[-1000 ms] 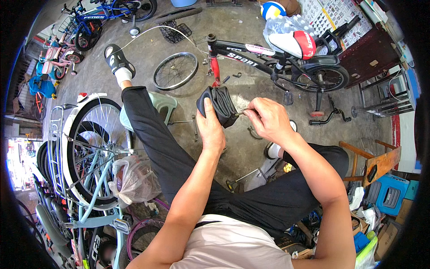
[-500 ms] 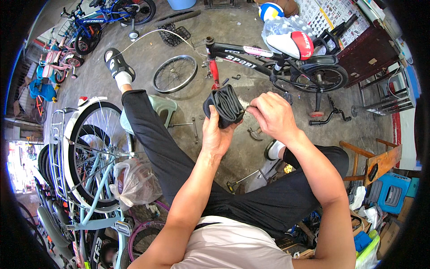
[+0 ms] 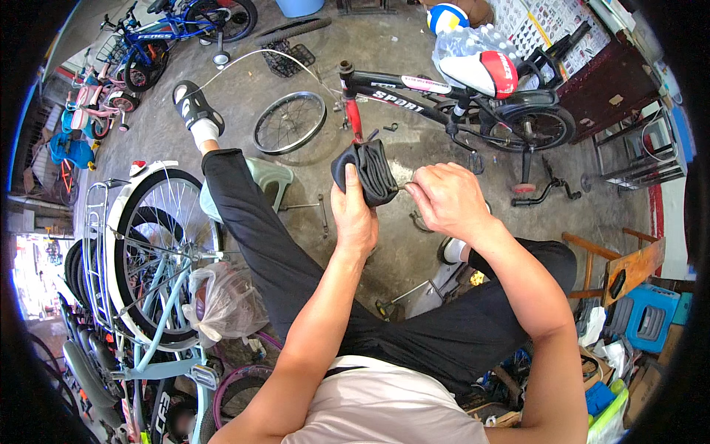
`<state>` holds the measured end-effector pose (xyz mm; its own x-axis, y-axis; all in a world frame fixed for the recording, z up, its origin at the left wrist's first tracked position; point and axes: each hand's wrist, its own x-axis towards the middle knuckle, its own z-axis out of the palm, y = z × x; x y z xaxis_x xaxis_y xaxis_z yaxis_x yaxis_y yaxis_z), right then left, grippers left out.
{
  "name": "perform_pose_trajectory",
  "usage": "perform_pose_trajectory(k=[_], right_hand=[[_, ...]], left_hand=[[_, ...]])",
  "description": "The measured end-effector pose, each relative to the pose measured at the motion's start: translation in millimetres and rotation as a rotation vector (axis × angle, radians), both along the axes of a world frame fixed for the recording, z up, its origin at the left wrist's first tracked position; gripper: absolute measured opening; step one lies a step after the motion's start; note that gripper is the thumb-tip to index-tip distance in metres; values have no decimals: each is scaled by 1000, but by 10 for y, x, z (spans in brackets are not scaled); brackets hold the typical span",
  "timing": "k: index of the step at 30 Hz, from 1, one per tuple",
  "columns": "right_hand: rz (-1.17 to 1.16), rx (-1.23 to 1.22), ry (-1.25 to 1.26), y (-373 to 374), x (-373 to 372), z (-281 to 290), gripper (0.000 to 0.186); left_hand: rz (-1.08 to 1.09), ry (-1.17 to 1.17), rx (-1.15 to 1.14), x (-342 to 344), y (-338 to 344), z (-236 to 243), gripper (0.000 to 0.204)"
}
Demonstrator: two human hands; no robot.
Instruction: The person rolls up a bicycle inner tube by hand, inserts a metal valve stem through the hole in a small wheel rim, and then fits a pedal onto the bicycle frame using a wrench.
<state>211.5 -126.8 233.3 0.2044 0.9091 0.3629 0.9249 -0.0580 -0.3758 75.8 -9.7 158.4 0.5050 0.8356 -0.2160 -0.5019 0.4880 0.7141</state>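
Observation:
My left hand [image 3: 356, 214] grips a folded black rubber inner tube [image 3: 373, 172], thumb along its near side. My right hand [image 3: 447, 196] is closed in a pinch on a thin valve stem [image 3: 404, 186] sticking out of the tube's right side. Just beyond the bundle stands the red fork [image 3: 355, 115] of a black kids' bicycle frame [image 3: 410, 92], with its front wheel off. A bare wheel rim [image 3: 289, 122] lies on the floor to the left of the fork.
A pale green stool [image 3: 269, 185] is beside my left leg. A white-tired bicycle wheel [image 3: 151, 192] and more bikes crowd the left. At right are handlebars [image 3: 543, 196], a wooden stool [image 3: 632, 266] and clutter [image 3: 606, 355]. Loose tools [image 3: 322, 214] lie on the floor.
Both hands have shifted slightly, and the bundle has tilted and turned a little in my left hand. My right hand stays at the valve.

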Motion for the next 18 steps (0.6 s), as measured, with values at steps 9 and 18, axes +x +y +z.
perform_pose_trajectory(k=[9,18], right_hand=[[-3,0,101,-1,-139,-15,21],[-209,-158,816,11,-256,-102,27]], left_hand=[[110,82,88,77,32,-21,39],[111,128,213,24,92,44,36]])
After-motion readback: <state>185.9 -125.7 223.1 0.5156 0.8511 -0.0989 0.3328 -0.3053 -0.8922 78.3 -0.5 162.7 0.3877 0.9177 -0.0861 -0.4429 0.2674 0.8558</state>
